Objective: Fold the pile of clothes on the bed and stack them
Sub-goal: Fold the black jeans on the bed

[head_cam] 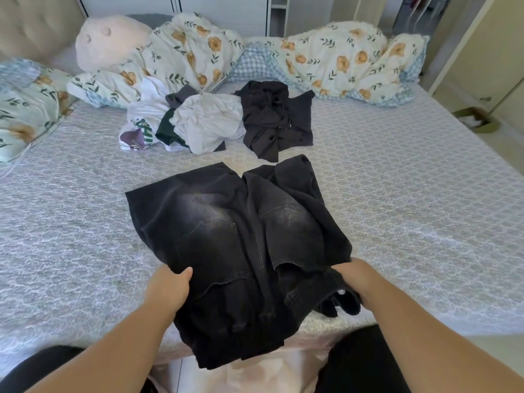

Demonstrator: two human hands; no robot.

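Black faded jeans (235,239) lie on the bed with the back pockets up and the waist end hanging over the near edge. My left hand (167,287) grips their left side, thumb on top of the cloth. My right hand (357,279) holds the right side at the bunched waistband, where a metal button shows. Further back sits the unfolded pile: white garments (204,120) with a green and purple print piece at its left, and a crumpled black garment (275,120) beside it on the right.
The grey patterned bedsheet (397,194) covers the bed. A floral duvet (326,58) is heaped along the far side, with a pink plush cushion (110,41) and a floral pillow (25,106) at the left. A small box (476,120) stands on the floor at the right.
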